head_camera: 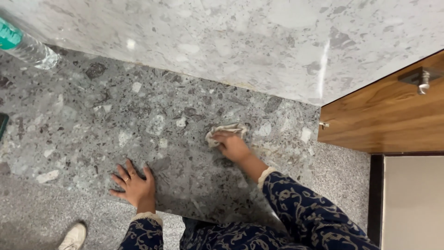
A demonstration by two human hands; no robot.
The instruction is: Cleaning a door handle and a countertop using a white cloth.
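My right hand [234, 146] presses a small crumpled beige cloth [225, 131] onto the dark speckled stone floor [92, 120], close to the foot of the pale stone wall. My left hand [134, 185] lies flat on the same floor with fingers spread, a ring on one finger, and holds nothing. Both arms wear dark blue sleeves with a pale leaf pattern.
A light grey stone wall [259, 41] runs across the top. A wooden door [388, 115] with a metal fitting stands at the right. A clear plastic bottle [27, 46] lies at the upper left. My white shoe [74, 237] shows at the bottom left.
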